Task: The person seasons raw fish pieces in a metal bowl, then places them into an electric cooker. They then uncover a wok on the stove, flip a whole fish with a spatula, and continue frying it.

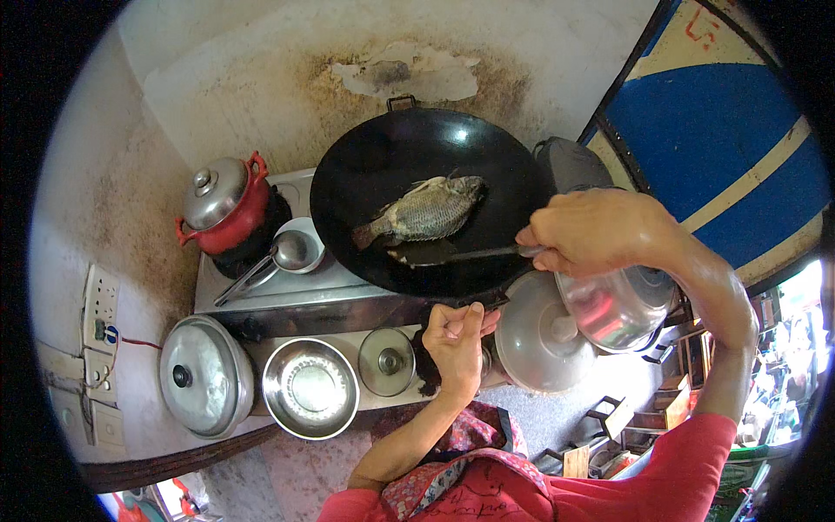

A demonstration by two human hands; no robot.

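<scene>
A whole fish (434, 212) lies on its side in a large black wok (365, 156), its head towards the right and its tail at the lower left. With my right hand (593, 228) I grip a metal spatula (483, 254) by its handle. The spatula's blade is down in the wok, just below the fish; whether it touches the fish I cannot tell. At the wok's near rim, my left hand (460, 346) holds the near handle (499, 302), with the thumb on top.
A red pot (238, 225) with a metal lid and a ladle (293, 251) in a white bowl (316, 245) stand left. In front are an oval lidded pan (202, 375), a metal basin (313, 388) and a glass lid (386, 361). A translucent cover (538, 346) and metal pot (610, 307) sit right.
</scene>
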